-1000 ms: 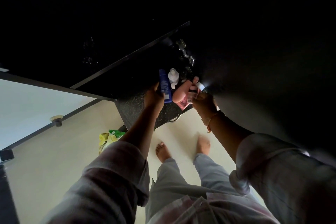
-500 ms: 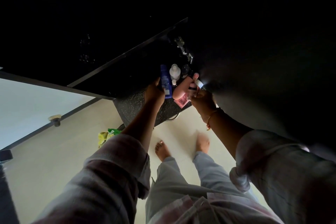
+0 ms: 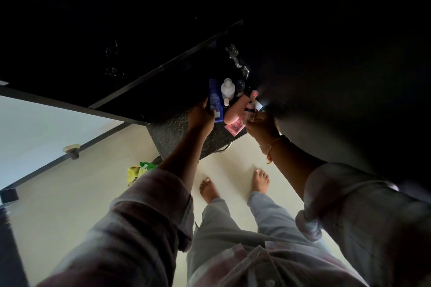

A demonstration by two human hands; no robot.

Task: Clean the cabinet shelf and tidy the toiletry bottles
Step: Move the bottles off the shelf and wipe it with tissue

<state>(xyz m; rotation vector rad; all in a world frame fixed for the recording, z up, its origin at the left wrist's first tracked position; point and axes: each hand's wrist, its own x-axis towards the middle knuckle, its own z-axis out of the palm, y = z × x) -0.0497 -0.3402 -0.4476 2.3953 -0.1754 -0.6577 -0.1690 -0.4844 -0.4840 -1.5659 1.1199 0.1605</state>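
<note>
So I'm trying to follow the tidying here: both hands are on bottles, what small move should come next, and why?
Probably stand the blue bottle upright beside the white bottle. The left hand already grips it on the speckled shelf, while the right hand holds a small clear bottle by the pink bottle, so grouping them looks under way.

Speckled polished stone shelf [image 3: 177, 133], glossy plastic blue bottle [image 3: 215, 100], shiny metal hinge [image 3: 238, 60]
</note>
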